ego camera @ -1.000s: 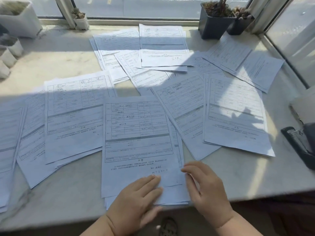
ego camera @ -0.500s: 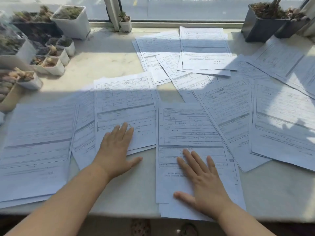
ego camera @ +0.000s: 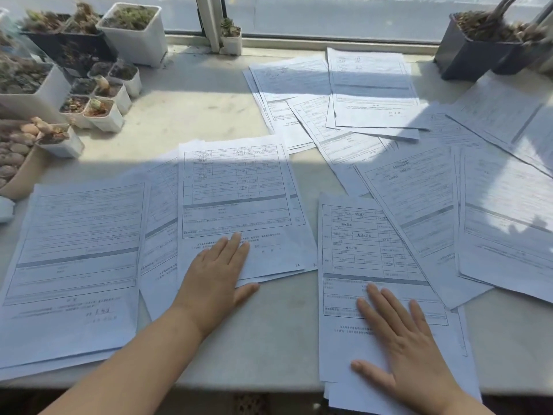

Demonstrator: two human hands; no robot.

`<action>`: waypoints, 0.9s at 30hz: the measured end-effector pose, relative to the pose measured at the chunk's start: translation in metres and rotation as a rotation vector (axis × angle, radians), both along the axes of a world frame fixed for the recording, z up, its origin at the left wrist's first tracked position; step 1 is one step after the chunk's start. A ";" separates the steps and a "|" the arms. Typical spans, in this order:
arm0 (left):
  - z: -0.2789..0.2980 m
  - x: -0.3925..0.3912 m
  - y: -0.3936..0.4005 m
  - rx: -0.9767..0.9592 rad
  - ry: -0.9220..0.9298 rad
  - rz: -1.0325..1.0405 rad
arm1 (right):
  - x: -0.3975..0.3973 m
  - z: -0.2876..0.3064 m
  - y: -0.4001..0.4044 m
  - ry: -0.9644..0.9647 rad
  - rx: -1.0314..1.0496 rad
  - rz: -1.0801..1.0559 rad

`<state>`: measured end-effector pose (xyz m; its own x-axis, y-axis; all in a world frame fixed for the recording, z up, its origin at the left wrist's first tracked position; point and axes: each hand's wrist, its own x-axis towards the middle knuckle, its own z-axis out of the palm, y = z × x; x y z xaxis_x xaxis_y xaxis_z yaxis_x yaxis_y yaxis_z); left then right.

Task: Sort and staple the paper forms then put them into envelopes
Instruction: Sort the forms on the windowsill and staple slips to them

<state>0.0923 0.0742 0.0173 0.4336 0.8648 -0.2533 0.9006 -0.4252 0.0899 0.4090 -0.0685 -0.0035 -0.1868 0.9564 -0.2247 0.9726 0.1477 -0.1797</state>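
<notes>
The left hand [ego camera: 214, 275] lies flat with straight, close-set fingers on the lower edge of a small stack of forms [ego camera: 239, 205] in the middle of the frame; its thumb is spread to the side and rests on the bare sill [ego camera: 191, 106] just below the paper. It pinches nothing, only presses down on the top sheet. The right hand [ego camera: 402, 348] is likewise spread flat, fingers apart and straight, pressing on the lower half of another stack of forms [ego camera: 356, 241] at lower centre-right, whose bottom edge hangs slightly over the front edge of the sill. The two stacks sit side by side, apart by a narrow strip of bare surface. To the left, at the lower left of the frame, lies a third pile of printed sheets [ego camera: 77, 265], partly tucked under the middle stack. To the right and upper right, more loose forms [ego camera: 419, 199] are fanned out and overlapping, some in sunlight, some in shade. At the upper left stands a cluster of small white pots [ego camera: 103, 110] with succulents, beside a larger white pot [ego camera: 134, 31]. At the upper right corner a dark grey pot [ego camera: 469, 52] holds a plant, against the window frame [ego camera: 211, 22].
</notes>
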 end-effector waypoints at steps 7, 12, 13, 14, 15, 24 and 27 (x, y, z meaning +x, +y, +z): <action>0.010 -0.003 0.003 0.032 -0.035 -0.020 | -0.006 0.003 0.005 0.098 0.082 -0.053; 0.014 0.009 0.019 -0.036 -0.200 -0.076 | -0.045 0.022 0.045 0.396 0.264 -0.217; 0.013 0.012 0.022 -0.062 -0.219 -0.074 | -0.054 0.026 0.057 0.446 0.251 -0.242; 0.011 0.015 0.024 -0.065 -0.227 -0.083 | -0.061 0.032 0.067 0.504 0.219 -0.282; 0.007 0.016 0.025 -0.044 -0.215 -0.095 | -0.067 0.037 0.077 0.572 0.177 -0.338; -0.016 0.012 0.022 0.051 -0.253 -0.172 | -0.030 0.049 0.033 0.514 0.247 -0.367; -0.019 0.011 0.021 0.068 -0.341 -0.144 | 0.002 0.029 -0.030 0.182 0.127 -0.087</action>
